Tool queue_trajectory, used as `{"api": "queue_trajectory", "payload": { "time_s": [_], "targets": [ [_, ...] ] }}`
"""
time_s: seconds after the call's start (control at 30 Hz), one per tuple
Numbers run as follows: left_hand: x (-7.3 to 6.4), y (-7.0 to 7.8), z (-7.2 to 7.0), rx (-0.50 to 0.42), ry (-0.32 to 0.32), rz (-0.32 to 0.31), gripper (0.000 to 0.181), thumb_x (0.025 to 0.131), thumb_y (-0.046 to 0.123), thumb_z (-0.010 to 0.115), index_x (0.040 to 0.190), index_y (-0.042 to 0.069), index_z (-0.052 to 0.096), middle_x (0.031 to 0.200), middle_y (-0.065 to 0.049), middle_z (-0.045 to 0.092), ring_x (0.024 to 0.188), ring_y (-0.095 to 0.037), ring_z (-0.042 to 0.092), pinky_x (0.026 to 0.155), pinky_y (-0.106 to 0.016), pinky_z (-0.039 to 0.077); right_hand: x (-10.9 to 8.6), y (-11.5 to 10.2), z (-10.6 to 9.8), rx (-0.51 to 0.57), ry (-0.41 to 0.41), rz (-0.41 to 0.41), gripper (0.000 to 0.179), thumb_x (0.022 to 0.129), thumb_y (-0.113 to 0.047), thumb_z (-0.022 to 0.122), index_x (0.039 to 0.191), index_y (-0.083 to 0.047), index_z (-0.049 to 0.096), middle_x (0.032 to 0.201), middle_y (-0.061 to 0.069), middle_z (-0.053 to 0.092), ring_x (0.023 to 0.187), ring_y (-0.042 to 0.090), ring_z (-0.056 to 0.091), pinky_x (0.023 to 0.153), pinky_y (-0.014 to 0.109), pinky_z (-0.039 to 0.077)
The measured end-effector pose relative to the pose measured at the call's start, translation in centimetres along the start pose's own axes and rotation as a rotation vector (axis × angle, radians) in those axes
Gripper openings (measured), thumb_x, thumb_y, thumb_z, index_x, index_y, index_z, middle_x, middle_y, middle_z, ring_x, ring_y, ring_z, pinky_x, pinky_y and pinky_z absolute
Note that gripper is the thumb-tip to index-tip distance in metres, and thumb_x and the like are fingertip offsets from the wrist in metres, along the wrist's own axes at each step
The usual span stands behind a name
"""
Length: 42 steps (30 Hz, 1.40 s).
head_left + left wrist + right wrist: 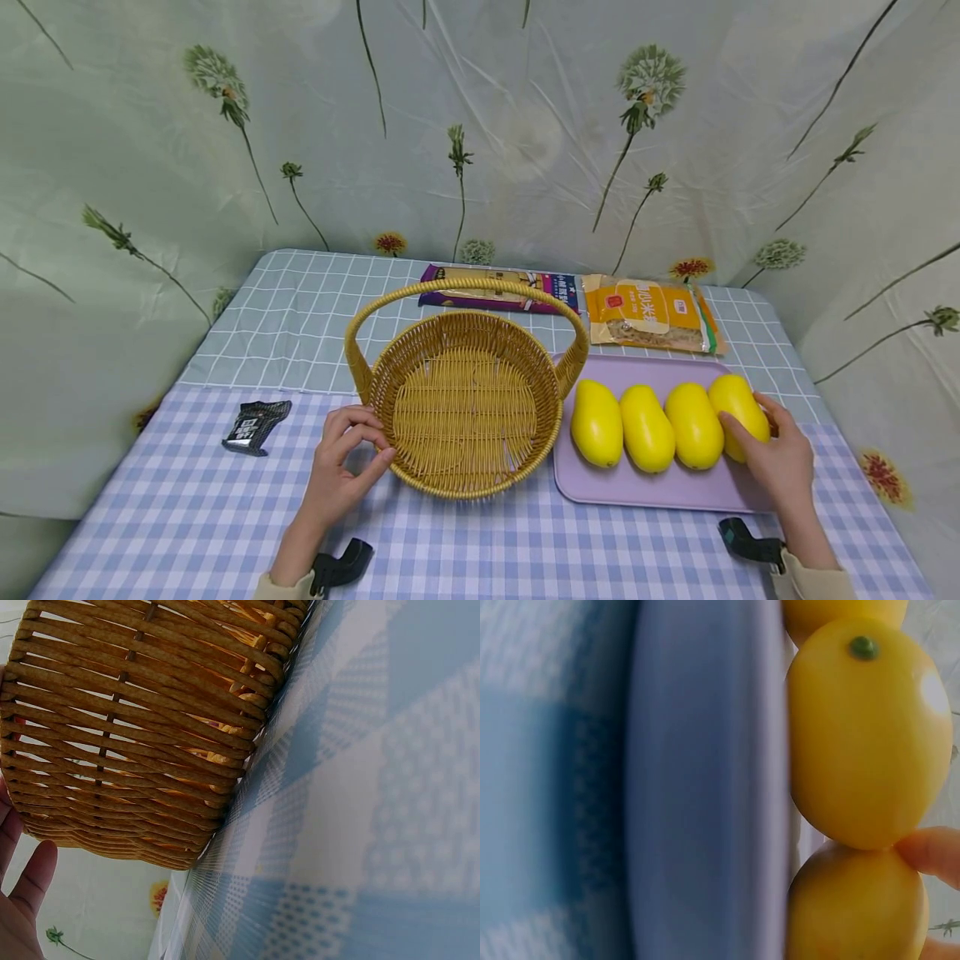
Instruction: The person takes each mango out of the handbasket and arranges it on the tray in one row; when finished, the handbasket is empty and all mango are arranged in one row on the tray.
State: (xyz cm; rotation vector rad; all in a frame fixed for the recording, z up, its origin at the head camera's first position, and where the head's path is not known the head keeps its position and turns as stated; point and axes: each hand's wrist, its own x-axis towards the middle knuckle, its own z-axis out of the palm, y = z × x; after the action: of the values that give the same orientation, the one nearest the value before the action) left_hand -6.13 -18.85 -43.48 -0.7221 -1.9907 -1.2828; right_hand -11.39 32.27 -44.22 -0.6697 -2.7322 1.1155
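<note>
A round wicker basket (465,487) with a tall arched handle stands in the middle of the table. My left hand (345,458) touches its left rim near the handle's foot, fingers loosely bent; in the left wrist view the thumb (37,874) shows apart from the woven side. Several yellow mangoes lie in a row on a lilac tray (637,492) at the right. The rightmost mango (738,404) is between the thumb and fingers of my right hand (780,458), which grips it. In the right wrist view, fingertips press that mango (859,907) beside its neighbour (870,735).
Behind the basket lies a purple food packet (495,292), and right of it an orange bag (648,315), behind the tray. A small black wrapped packet (255,427) rests on the checked cloth (480,550) at the left. A flowered curtain (525,150) hangs behind the table.
</note>
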Motion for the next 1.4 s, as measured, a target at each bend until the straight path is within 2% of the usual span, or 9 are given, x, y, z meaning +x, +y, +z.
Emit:
{"api": "queue_trajectory", "payload": {
  "time_s": [0.23, 0.6, 0.8, 0.97, 1.2, 1.4],
  "targets": [
    [-0.07, -0.01, 0.0, 0.006, -0.002, -0.001, 0.024, 0.089, 0.024, 0.067, 0.074, 0.008, 0.059, 0.092, -0.011, 0.056, 0.096, -0.035, 0.044, 0.096, -0.031, 0.029, -0.07, -0.05, -0.19, -0.045, -0.037, 0.013, 0.071, 0.094, -0.039, 0.054, 0.146, 0.001, 0.026, 0.136, 0.034, 0.036, 0.119, 0.047, 0.035, 0.098, 0.06, 0.03],
    [-0.13, -0.1, 0.02, 0.012, -0.003, -0.005, 0.023, 0.088, 0.023, 0.068, 0.074, 0.008, 0.059, 0.093, -0.009, 0.056, 0.098, -0.032, 0.045, 0.096, -0.031, 0.03, 0.1, -0.22, -0.42, -0.132, -0.064, -0.049, 0.071, 0.095, -0.041, 0.051, 0.144, 0.005, 0.028, 0.131, 0.037, 0.037, 0.113, 0.05, 0.038, 0.094, 0.062, 0.03],
    [-0.09, -0.09, 0.0, 0.014, -0.004, -0.004, 0.024, 0.088, 0.023, 0.068, 0.073, 0.007, 0.058, 0.093, -0.009, 0.056, 0.097, -0.032, 0.045, 0.096, -0.03, 0.03, 0.08, -0.3, -0.41, -0.15, -0.066, -0.052, 0.071, 0.095, -0.042, 0.05, 0.144, 0.005, 0.028, 0.132, 0.037, 0.037, 0.114, 0.051, 0.036, 0.093, 0.063, 0.028],
    [-0.1, -0.11, -0.03, 0.015, -0.004, -0.005, 0.023, 0.088, 0.022, 0.068, 0.073, 0.007, 0.058, 0.093, -0.009, 0.056, 0.097, -0.032, 0.045, 0.096, -0.031, 0.03, 0.08, -0.24, -0.45, -0.146, -0.041, -0.076, 0.069, 0.096, -0.039, 0.05, 0.143, 0.005, 0.029, 0.133, 0.037, 0.036, 0.117, 0.051, 0.033, 0.094, 0.066, 0.024],
    [-0.04, -0.05, 0.02, 0.016, -0.004, -0.005, 0.024, 0.089, 0.023, 0.067, 0.073, 0.007, 0.058, 0.092, -0.008, 0.056, 0.096, -0.033, 0.045, 0.096, -0.03, 0.03, -0.02, -0.16, -0.58, -0.103, -0.005, -0.089, 0.064, 0.096, -0.035, 0.052, 0.142, 0.004, 0.033, 0.137, 0.035, 0.033, 0.125, 0.053, 0.024, 0.098, 0.068, 0.011],
    [-0.12, -0.13, 0.01, 0.008, -0.006, -0.004, 0.024, 0.089, 0.024, 0.067, 0.073, 0.008, 0.059, 0.092, -0.008, 0.056, 0.097, -0.033, 0.045, 0.096, -0.031, 0.03, -0.35, -0.36, -0.52, -0.058, 0.081, -0.154, 0.055, 0.095, -0.027, 0.055, 0.139, 0.003, 0.04, 0.137, 0.033, 0.035, 0.125, 0.05, 0.025, 0.101, 0.063, 0.013]
  ]
}}
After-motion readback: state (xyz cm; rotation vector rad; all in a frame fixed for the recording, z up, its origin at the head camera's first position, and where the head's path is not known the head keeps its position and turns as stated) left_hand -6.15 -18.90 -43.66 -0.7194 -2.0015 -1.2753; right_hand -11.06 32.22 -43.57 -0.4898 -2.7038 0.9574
